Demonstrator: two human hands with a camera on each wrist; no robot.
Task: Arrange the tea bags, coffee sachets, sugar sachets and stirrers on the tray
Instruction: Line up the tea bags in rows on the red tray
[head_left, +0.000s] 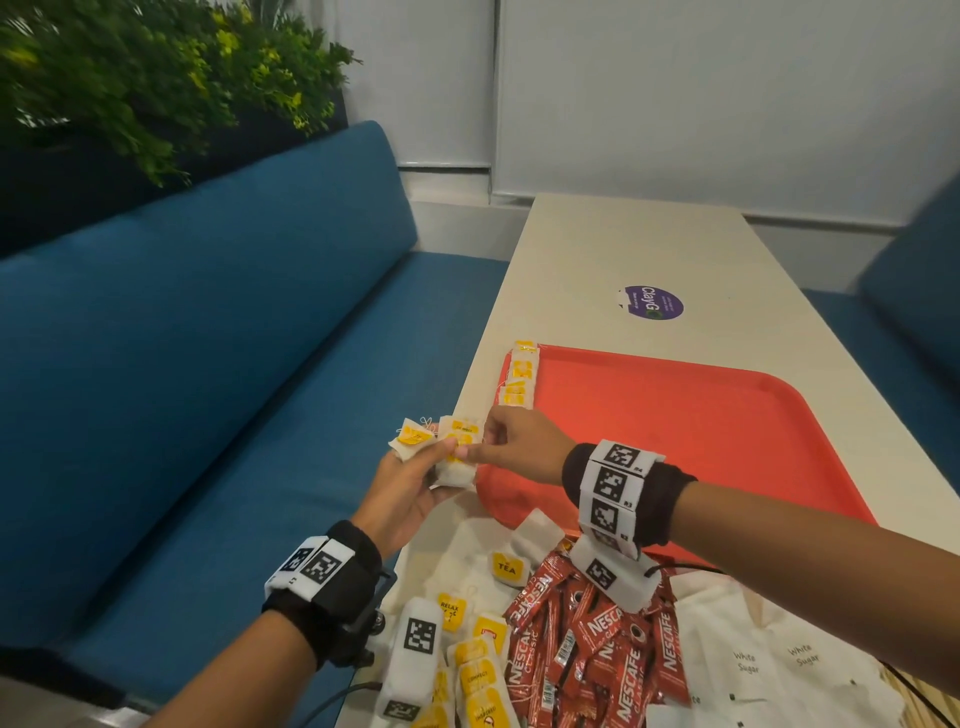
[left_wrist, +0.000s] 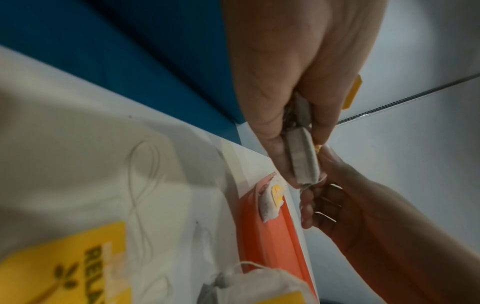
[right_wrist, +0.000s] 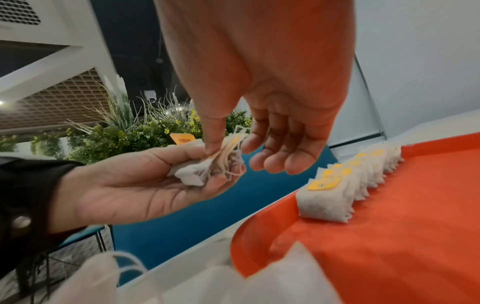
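On the left, the left hand (head_left: 402, 491) is palm up over the table (head_left: 613, 249) edge and holds a small bunch of tea bags (head_left: 441, 449), its fingers and thumb curled around them. Just to the right, the right hand (head_left: 511, 449) meets it: thumb and forefinger pinch the strings and tag of the nearest bag in the bunch, while the other fingers hang loose and a little spread, as the right wrist view shows. So both hands are closed on the same bunch, and the right one is nearer to the tray (head_left: 727, 415).

The row of tea bags (head_left: 517, 376) already set on the tray lies beyond the right hand, along the tray's left rim, with its long axis running away from the person. I judge that the next bag goes to the near end of this row, a short way forward and right of the pinch.

Further right and nearer, loose tea bags (head_left: 475, 623), coffee sachets (head_left: 597, 644) and sugar sachets (head_left: 769, 660) still lie on the table. I see no stirrers.
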